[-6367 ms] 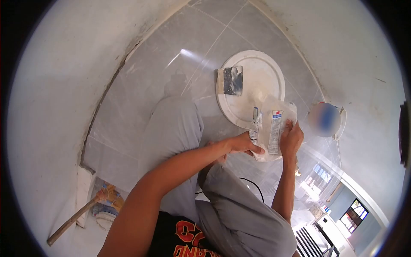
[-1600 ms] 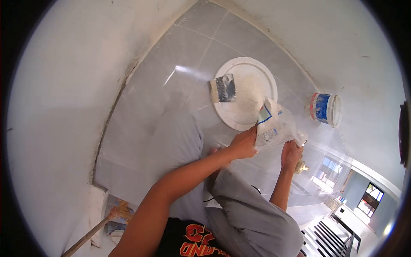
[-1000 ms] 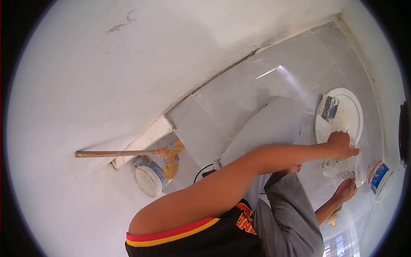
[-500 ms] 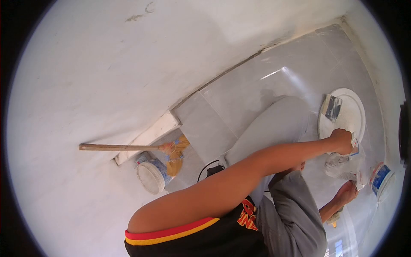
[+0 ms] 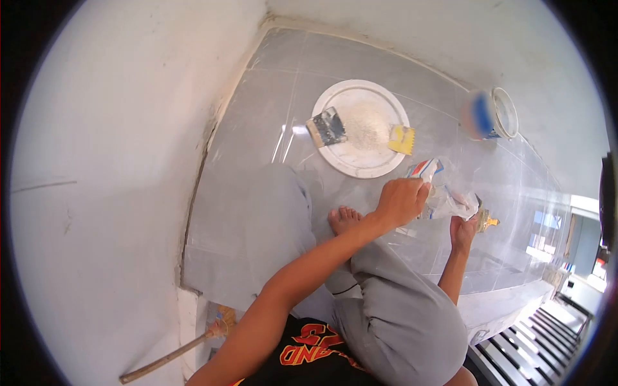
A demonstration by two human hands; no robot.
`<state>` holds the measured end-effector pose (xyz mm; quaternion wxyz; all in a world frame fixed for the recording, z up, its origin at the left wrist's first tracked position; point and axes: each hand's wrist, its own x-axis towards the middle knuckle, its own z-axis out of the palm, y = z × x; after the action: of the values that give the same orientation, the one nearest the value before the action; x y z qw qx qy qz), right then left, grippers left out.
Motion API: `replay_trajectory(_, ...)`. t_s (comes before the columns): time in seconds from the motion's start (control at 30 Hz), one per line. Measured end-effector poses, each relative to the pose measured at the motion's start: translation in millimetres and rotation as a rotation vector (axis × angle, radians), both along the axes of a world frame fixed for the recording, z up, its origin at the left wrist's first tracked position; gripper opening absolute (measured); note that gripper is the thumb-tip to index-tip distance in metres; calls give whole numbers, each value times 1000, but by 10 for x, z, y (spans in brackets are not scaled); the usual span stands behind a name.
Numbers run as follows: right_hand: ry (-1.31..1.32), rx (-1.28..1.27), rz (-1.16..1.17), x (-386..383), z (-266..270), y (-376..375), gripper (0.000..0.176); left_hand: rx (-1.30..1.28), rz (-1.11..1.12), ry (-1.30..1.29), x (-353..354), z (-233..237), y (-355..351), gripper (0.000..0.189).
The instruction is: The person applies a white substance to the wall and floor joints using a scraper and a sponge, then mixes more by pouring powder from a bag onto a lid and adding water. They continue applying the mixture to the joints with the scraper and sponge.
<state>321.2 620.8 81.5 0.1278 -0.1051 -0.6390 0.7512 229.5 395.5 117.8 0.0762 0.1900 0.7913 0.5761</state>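
Observation:
My left hand [image 5: 402, 204] is closed on one end of a crumpled clear plastic bag [image 5: 444, 201] with red and blue print. Its other end is pinched in my right hand [image 5: 463, 233], so the bag hangs between them above the tiled floor. Beyond my hands, a round white lid [image 5: 360, 168] carries pale powder [image 5: 365, 125], a dark-faced scraper [image 5: 329, 128] at its left and a yellow notched spreader [image 5: 402, 139] at its right. Just right of my right hand is a small yellowish object [image 5: 487, 221], partly hidden.
A white and blue bucket [image 5: 505, 113] stands by the wall at the upper right. At the lower left, a broom [image 5: 167, 356] leans near a white ledge. My bare foot [image 5: 344, 219] is just below the lid. Dark slats [image 5: 534, 344] lie at the lower right.
The view has turned, bringing the lid to the upper middle and the broom to the lower left. The yellow spreader now shows on the lid. Both hands still hold the bag.

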Motion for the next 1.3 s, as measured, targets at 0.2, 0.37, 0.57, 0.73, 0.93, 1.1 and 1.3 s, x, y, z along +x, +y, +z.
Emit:
replay_trajectory(0.2,-196,75,-133,452,-19,196,24,5,-150,1,260,-147,233,35)
replay_trajectory(0.37,-331,374,-240,793,-186,490,20,-4,-318,-42,305,-246,557,34)
replay_trajectory(0.57,-550,510,-328,1066,177,824,19,103,-401,-20,411,-220,1058,37)
replay_trajectory(0.73,-777,1473,96,1308,513,1158,25,-107,-527,-114,620,-561,1326,33)
replay_trajectory(0.93,-289,952,-166,-407,1186,199,22,-40,-703,-331,321,-511,1114,35)
replay_trajectory(1.1,-423,1098,146,-1640,-110,-194,38,-315,-605,-176,-447,-814,-32,39)
replay_trajectory(1.3,-785,1080,10,-1939,-1005,-478,66,-670,258,-158,-1310,-747,-1547,46)
